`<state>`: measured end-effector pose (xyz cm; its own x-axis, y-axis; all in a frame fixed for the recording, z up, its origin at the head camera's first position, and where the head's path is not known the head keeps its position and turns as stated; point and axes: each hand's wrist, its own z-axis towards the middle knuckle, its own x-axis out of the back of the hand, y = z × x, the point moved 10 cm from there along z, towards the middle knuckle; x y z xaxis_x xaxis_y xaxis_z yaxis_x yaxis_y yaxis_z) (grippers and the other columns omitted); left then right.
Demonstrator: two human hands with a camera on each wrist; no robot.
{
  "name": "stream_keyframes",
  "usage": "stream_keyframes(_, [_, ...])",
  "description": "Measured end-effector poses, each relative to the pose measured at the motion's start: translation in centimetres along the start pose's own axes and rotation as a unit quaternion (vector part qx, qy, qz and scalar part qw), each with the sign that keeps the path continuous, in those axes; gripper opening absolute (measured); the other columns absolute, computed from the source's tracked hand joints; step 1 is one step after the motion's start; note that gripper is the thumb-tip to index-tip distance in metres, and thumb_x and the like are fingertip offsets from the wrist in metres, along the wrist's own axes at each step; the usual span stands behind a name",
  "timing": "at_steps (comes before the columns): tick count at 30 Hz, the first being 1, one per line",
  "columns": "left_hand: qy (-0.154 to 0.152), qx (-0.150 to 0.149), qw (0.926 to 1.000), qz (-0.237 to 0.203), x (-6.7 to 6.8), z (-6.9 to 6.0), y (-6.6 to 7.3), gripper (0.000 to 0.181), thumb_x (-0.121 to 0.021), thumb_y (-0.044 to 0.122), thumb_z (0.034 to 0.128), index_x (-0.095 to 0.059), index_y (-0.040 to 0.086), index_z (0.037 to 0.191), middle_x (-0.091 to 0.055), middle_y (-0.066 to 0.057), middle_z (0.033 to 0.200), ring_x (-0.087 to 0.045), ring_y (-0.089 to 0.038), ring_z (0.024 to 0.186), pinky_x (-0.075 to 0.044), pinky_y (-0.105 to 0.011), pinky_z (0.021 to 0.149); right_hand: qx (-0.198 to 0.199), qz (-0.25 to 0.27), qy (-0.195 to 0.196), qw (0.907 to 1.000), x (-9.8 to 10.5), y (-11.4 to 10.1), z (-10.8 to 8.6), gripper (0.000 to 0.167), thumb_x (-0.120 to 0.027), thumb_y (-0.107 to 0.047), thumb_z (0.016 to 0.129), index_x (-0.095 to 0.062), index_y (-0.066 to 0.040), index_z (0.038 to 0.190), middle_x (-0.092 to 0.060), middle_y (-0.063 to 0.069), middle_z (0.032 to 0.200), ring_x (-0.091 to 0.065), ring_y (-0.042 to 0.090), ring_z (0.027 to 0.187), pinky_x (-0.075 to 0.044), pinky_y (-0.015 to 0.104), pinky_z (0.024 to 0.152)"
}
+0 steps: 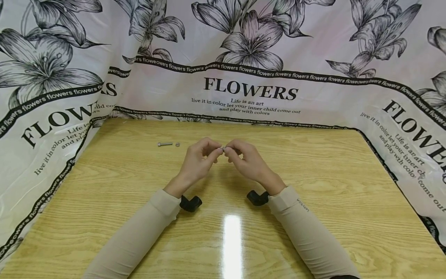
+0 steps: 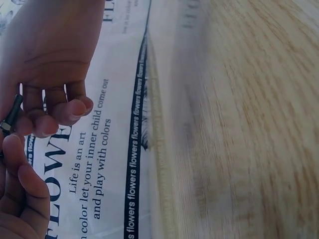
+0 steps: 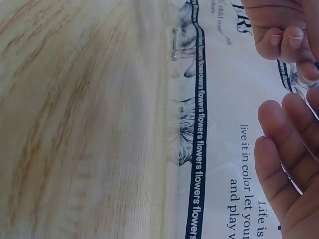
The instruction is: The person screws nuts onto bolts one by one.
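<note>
Both hands meet fingertip to fingertip above the table, pinching a small metal bolt (image 1: 223, 148) between them. The left wrist view shows the bolt (image 2: 16, 106) dark and slanted, a hex nut (image 2: 6, 126) around it close to the fingertips of the left hand (image 2: 22, 194); the right hand (image 2: 52, 50) comes in from the top. In the head view the left hand (image 1: 198, 161) has thumb and index finger together at the bolt's one side, the right hand (image 1: 249, 161) at the other. The right wrist view shows the right hand (image 3: 291, 164) and left hand (image 3: 284, 30), the bolt hidden.
A second bolt (image 1: 165, 144) lies on the wooden table (image 1: 331, 174) left of the hands, a loose nut (image 1: 177, 144) just right of it. Black wrist devices (image 1: 190, 204) show beside both cuffs. A flower-printed cloth (image 1: 156, 89) borders the table at back and sides.
</note>
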<state>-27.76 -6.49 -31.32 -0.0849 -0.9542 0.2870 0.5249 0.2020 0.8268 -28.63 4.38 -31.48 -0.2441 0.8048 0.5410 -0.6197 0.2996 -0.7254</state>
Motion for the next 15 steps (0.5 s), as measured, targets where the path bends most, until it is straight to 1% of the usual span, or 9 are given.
stream_keyframes(4, [0.0,-0.012,0.9999,0.003,0.02,0.04,0.21,0.008,-0.06,-0.005,0.0905,-0.061,-0.008,0.098,-0.066,-0.02,0.087,-0.058,-0.033,0.063,-0.049,-0.027,0.057,-0.011,0.001,0.002,0.9999,0.07,0.3,0.02,0.012,-0.051,-0.002,0.098,-0.063,-0.001,0.095,-0.063,0.011,0.089,-0.061,0.034,0.074,-0.05,0.038,0.067])
stream_keyframes(7, [0.001,-0.015,0.9999,0.004,0.08,0.04,0.25,0.008,-0.06,-0.006,0.0903,-0.061,-0.008,0.098,-0.066,-0.021,0.087,-0.058,-0.032,0.063,-0.05,-0.027,0.058,-0.016,-0.004,0.003,0.9999,0.17,0.31,0.01,0.01,-0.053,-0.003,0.097,-0.063,-0.002,0.096,-0.062,0.008,0.085,-0.059,0.03,0.072,-0.048,0.036,0.065])
stream_keyframes(10, [0.004,-0.014,0.9999,0.005,0.2,0.05,0.26,0.008,-0.06,-0.007,0.0902,-0.061,-0.009,0.098,-0.065,-0.021,0.087,-0.058,-0.032,0.064,-0.049,-0.026,0.058,-0.007,-0.007,0.005,0.9999,0.31,0.09,0.0,0.008,-0.056,-0.003,0.095,-0.061,-0.001,0.1,-0.062,0.008,0.086,-0.059,0.025,0.072,-0.047,0.035,0.065])
stream_keyframes(14, [0.008,-0.008,0.9999,0.006,0.35,0.05,0.24,0.008,-0.061,-0.005,0.0904,-0.061,-0.008,0.098,-0.065,-0.021,0.087,-0.059,-0.033,0.064,-0.049,-0.028,0.058,0.004,-0.014,0.016,0.9998,0.64,-0.03,0.01,0.014,-0.062,-0.001,0.091,-0.059,0.004,0.104,-0.064,0.012,0.091,-0.06,0.025,0.075,-0.049,0.04,0.068])
stream_keyframes(15, [0.008,-0.007,0.9999,0.006,0.38,0.06,0.2,0.008,-0.061,-0.005,0.0906,-0.061,-0.008,0.098,-0.065,-0.021,0.087,-0.059,-0.034,0.064,-0.049,-0.03,0.058,0.01,-0.015,0.021,0.9996,0.68,0.45,0.01,0.016,-0.063,-0.003,0.091,-0.059,0.003,0.105,-0.064,0.011,0.091,-0.06,0.023,0.075,-0.049,0.039,0.067])
